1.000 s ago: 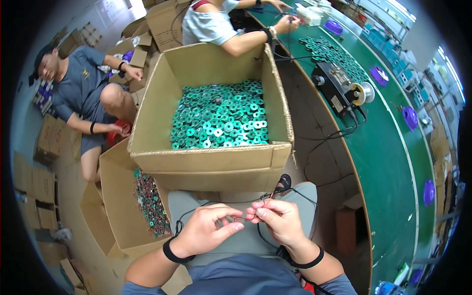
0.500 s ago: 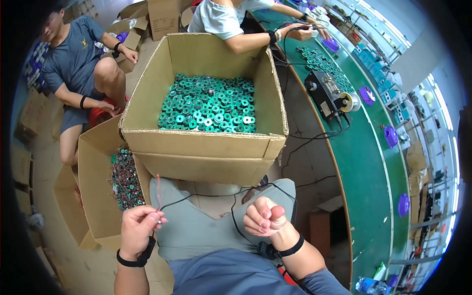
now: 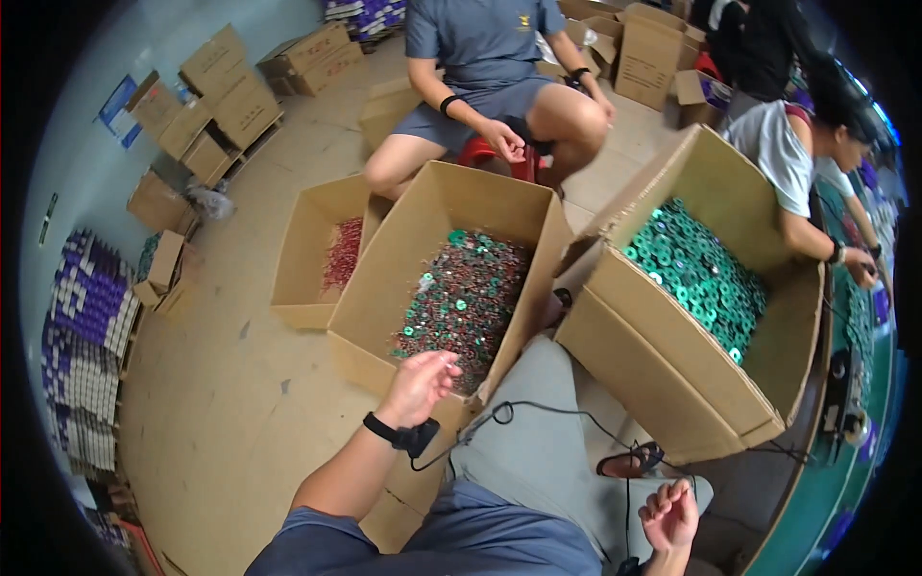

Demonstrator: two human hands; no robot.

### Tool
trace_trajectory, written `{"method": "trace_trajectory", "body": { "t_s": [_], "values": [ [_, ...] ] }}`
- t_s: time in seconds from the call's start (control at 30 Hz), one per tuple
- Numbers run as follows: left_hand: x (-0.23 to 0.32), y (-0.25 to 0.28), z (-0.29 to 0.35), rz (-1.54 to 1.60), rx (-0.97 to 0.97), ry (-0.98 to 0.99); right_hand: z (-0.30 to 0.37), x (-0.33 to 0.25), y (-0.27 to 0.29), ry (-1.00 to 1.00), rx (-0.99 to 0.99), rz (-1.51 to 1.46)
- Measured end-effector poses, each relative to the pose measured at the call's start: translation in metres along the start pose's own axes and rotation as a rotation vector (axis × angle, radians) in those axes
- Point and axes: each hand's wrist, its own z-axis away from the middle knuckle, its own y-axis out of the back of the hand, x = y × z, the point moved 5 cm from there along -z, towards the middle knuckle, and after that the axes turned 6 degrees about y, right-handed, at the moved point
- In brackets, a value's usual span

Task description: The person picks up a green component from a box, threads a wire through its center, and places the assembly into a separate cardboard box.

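Note:
My left hand (image 3: 420,387) is at the near edge of an open cardboard box (image 3: 381,257), thumb and fingers drawn together. Whatever sits between those fingertips is too small to make out. Inside that box lies a heap of small green discs and reddish wires (image 3: 463,300). My right hand (image 3: 669,516) is lower right, over my knee, its fingers curled inward; their contents cannot be seen. Both wrists wear black bands, and a black cord (image 3: 557,410) runs across my lap. A larger box (image 3: 663,350) on the right holds many green ring-shaped parts (image 3: 696,274).
A smaller box (image 3: 305,252) with red wire pieces stands on the left. Across from me a person (image 3: 490,77) sits on a red stool; another (image 3: 783,163) leans at the green bench (image 3: 812,523). Stacked cartons (image 3: 230,86) and purple-white stacks (image 3: 91,317) line the wall.
My view has swung left. The left hand has gone from over my lap to the box of mixed parts, and the red wire it held no longer shows. My right hand has lowered, fingers still curled.

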Motion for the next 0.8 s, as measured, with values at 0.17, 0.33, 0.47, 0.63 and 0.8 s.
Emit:
{"method": "trace_trajectory", "body": {
  "t_s": [0.17, 0.33, 0.47, 0.63, 0.8],
  "values": [
    [0.137, 0.177, -0.048, 0.170, 0.333, -0.272, -0.011, 0.012, -0.009, -0.081, -0.040, -0.011],
    [0.167, 0.174, -0.070, 0.139, 0.520, -0.215, -0.013, 0.012, -0.015, -0.034, 0.012, 0.063],
    [0.119, 0.049, -0.046, -0.077, 0.114, -0.442, 0.002, 0.002, -0.023, -0.083, 0.106, 0.185],
    [0.102, -0.074, 0.029, -0.253, 0.006, -0.742, 0.008, -0.060, -0.027, -0.050, 0.148, 0.542],
    [0.075, -0.223, 0.050, -0.464, -0.440, -0.901, 0.065, -0.167, -0.047, 0.284, 0.328, 0.872]
  ]
}}
